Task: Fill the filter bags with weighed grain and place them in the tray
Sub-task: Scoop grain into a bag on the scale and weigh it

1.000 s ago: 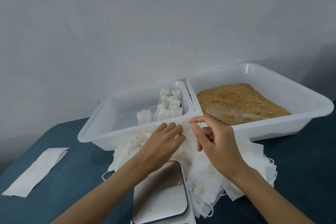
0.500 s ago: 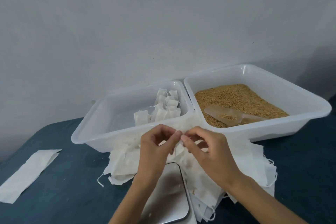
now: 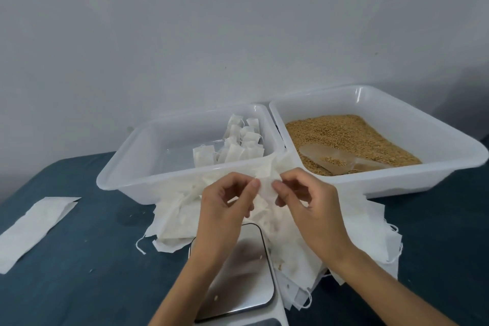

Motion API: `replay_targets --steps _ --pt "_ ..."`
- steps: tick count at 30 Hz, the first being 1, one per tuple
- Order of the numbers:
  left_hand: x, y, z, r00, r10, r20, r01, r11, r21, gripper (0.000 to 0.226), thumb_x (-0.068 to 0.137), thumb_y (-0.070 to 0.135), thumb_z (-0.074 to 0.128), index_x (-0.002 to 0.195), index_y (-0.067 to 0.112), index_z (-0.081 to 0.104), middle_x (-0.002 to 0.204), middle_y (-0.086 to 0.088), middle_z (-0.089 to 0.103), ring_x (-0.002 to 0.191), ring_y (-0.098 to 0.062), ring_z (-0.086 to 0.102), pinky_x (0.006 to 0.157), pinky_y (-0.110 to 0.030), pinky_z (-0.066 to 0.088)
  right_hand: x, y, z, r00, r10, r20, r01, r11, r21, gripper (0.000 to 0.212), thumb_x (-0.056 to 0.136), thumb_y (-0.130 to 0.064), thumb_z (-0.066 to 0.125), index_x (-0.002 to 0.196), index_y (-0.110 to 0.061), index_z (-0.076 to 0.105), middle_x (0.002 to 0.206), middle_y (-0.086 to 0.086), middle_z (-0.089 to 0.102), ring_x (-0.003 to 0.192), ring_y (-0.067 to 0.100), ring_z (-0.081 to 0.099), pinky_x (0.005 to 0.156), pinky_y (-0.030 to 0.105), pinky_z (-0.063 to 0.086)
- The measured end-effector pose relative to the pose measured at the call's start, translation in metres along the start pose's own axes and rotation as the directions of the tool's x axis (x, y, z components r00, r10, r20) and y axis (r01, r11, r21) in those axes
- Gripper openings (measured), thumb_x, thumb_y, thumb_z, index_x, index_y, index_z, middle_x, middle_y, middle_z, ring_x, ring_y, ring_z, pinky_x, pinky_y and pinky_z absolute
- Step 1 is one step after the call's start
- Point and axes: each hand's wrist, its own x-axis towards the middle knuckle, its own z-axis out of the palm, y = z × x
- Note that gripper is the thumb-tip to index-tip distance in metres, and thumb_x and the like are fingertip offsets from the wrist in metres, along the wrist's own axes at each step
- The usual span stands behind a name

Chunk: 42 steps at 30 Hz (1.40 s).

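1. Both hands pinch one empty filter bag (image 3: 264, 189) at centre frame: left hand (image 3: 225, 209) grips its left edge between thumb and forefinger, right hand (image 3: 312, 209) grips its right edge the same way, other fingers curled.
2. Held bag sits above a loose pile of empty bags (image 3: 180, 222) spread along the lower middle of the frame.
3. Scale (image 3: 238, 272) with a shiny platform lies at lower centre, partly under the left forearm; a few grains on it.
4. Left tray (image 3: 127, 167), centre frame, holds a cluster of filled bags (image 3: 238, 145) in its right part.
5. Right tray (image 3: 449, 148), at right, holds grain (image 3: 338, 132) with a clear scoop (image 3: 333, 159) lying on it.
6. Flat white paper strip (image 3: 34, 227) lies at lower left on the dark blue surface (image 3: 92, 272).
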Motion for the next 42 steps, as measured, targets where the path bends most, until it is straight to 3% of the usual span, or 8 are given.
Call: replay_targets --steps 4,8,14,20,27,31,35,42 --pt "0.003 -0.002 -0.004 0.994 -0.012 -0.112 0.010 1.000 -0.021 0.026 0.097 0.007 0.069 0.072 0.010 0.066 0.060 0.002 0.056 0.056 -0.012 0.049 0.057 -0.016 0.044 0.003 0.005 -0.006 0.994 -0.071 -0.086 0.062 0.992 -0.109 0.018 0.095 -0.013 0.070 0.100 -0.027 0.059 0.085 -0.009 0.069 0.073 0.016 0.070 0.070 0.022 0.055" --pt "0.002 -0.003 -0.002 0.997 -0.012 -0.071 0.010 1.000 -0.028 0.022 0.097 0.006 0.069 0.075 0.008 0.068 0.062 0.000 0.058 0.057 -0.014 0.051 0.059 -0.019 0.046 0.003 0.006 -0.007 0.936 -0.337 0.101 0.351 0.884 -0.310 0.006 0.100 -0.018 0.064 0.105 -0.020 0.062 0.107 -0.012 0.059 0.086 0.010 0.064 0.076 0.021 0.053" --pt "-0.005 -0.002 0.005 0.990 0.013 0.138 -0.001 0.996 -0.090 0.014 0.098 0.012 0.070 0.085 0.012 0.074 0.073 -0.003 0.068 0.064 -0.014 0.061 0.065 -0.025 0.053 -0.005 0.002 0.002 0.964 -0.187 0.189 0.196 0.980 -0.032 0.013 0.101 -0.032 0.063 0.109 -0.028 0.054 0.095 -0.009 0.071 0.087 0.011 0.074 0.081 0.018 0.056" --pt "-0.002 -0.004 0.004 1.000 -0.013 0.015 0.015 0.995 -0.097 0.013 0.097 0.005 0.068 0.085 0.002 0.071 0.068 -0.007 0.064 0.061 -0.019 0.059 0.065 -0.030 0.053 -0.001 0.007 -0.003 0.969 -0.225 0.102 0.241 0.949 -0.202 0.013 0.101 -0.010 0.058 0.104 -0.019 0.067 0.093 -0.015 0.069 0.087 0.012 0.071 0.077 0.030 0.058" --pt "-0.005 -0.001 0.005 0.995 -0.020 0.102 0.030 0.995 -0.095 0.014 0.096 0.008 0.071 0.084 0.012 0.076 0.073 -0.003 0.068 0.064 -0.014 0.059 0.067 -0.023 0.052 -0.003 -0.006 0.001 0.994 -0.046 0.098 0.041 0.998 0.054 0.015 0.095 -0.029 0.072 0.098 -0.024 0.058 0.083 -0.006 0.075 0.080 0.013 0.074 0.072 0.016 0.054" --pt "-0.004 -0.001 0.004 0.999 -0.031 0.040 0.034 0.997 -0.071 0.018 0.096 0.007 0.071 0.080 0.015 0.075 0.067 0.000 0.065 0.061 -0.016 0.058 0.066 -0.022 0.051 -0.001 0.000 -0.002 0.992 -0.111 0.064 0.117 0.987 -0.113 0.018 0.100 -0.015 0.064 0.096 -0.028 0.051 0.067 -0.013 0.064 0.057 0.007 0.058 0.057 0.012 0.042" --pt "-0.006 -0.001 0.006 1.000 -0.013 0.023 0.015 0.997 -0.080 0.015 0.096 0.006 0.070 0.082 0.010 0.074 0.066 0.002 0.065 0.061 -0.013 0.058 0.066 -0.019 0.050 -0.001 0.002 -0.005 0.983 -0.157 0.096 0.175 0.959 -0.224 0.018 0.101 -0.012 0.058 0.102 -0.027 0.070 0.087 -0.016 0.070 0.078 0.009 0.070 0.068 0.025 0.057" --pt "-0.007 0.001 0.005 0.997 0.053 0.052 -0.051 0.998 -0.044 0.007 0.095 0.018 0.071 0.093 0.017 0.077 0.081 0.000 0.071 0.074 -0.016 0.064 0.069 -0.019 0.051 0.004 -0.010 -0.005 0.983 0.105 0.152 -0.133 0.974 0.183 0.014 0.095 -0.033 0.070 0.090 -0.022 0.076 0.080 -0.006 0.074 0.076 0.010 0.070 0.070 0.026 0.056"
